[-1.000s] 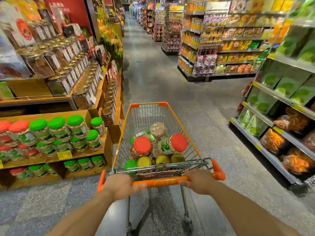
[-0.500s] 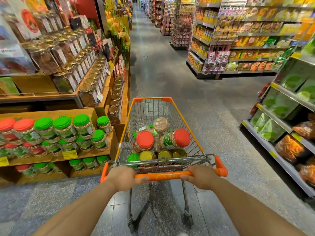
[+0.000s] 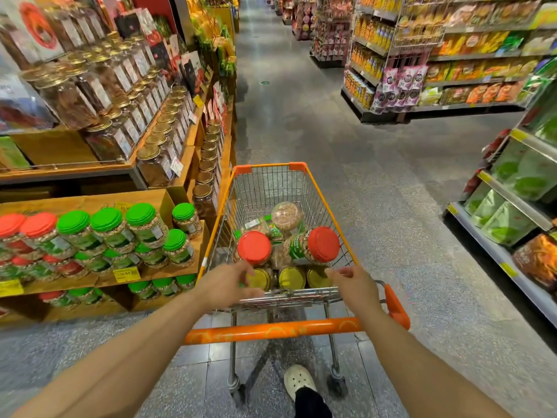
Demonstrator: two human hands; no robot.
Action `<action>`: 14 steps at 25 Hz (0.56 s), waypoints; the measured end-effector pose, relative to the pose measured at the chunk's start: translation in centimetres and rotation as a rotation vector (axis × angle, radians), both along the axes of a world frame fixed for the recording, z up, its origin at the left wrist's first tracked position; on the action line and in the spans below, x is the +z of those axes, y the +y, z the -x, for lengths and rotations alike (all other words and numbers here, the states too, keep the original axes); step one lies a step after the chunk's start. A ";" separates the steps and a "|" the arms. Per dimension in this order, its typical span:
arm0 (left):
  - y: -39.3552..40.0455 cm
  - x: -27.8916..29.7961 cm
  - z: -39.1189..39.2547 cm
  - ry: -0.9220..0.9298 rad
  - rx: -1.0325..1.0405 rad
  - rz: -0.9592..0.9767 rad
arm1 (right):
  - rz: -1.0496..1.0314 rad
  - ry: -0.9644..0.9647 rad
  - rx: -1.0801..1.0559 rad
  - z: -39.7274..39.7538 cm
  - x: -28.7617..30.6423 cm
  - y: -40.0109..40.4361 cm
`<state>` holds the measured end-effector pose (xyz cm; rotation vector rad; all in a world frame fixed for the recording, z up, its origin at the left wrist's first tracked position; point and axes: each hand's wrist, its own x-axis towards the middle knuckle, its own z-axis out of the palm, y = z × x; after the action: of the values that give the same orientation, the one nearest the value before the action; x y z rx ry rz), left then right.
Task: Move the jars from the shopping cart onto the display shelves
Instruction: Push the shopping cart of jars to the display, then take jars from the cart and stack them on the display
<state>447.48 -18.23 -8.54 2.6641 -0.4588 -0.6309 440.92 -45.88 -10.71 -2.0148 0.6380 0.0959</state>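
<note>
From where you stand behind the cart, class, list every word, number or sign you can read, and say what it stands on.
Nothing reads clearly enough to quote.
Yellow price tag on the wooden shelf edge: printed digits, too blurred.
Green label on the red-lidded jar in the shopping cart: lettering, too blurred.
White labels on the gold-lidded jars: too small.
Hanging pink packets: too small.

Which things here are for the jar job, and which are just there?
For the job:
shopping cart
red-lidded jars
gold-lidded jars
display shelves
left hand
right hand

Just there:
green snack bags
white shoe
</note>
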 end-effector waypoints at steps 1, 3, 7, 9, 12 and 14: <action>-1.0 0.1 -1.9 -0.060 -0.022 -0.022 | -0.027 0.004 -0.028 -1.3 0.1 -0.2; -3.1 0.1 -5.6 -0.149 -0.068 -0.080 | -0.077 0.026 -0.071 -4.1 -0.4 -0.7; -7.0 -1.2 -12.3 -0.232 -0.207 -0.208 | -0.125 0.128 -0.052 -10.0 -3.7 -0.7; -8.8 -2.7 -15.7 -0.239 -0.295 -0.267 | -0.106 0.198 -0.046 -12.5 -6.5 -0.9; -10.4 -6.2 -20.5 -0.160 -0.386 -0.320 | -0.069 0.289 -0.040 -15.4 -10.0 -1.5; -11.3 -8.8 -23.1 -0.111 -0.423 -0.333 | -0.083 0.358 -0.045 -16.8 -12.5 -1.9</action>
<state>470.61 -29.48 -17.37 2.9466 -1.0511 -0.7337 457.68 -47.75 -23.20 -1.9165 0.8878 0.4563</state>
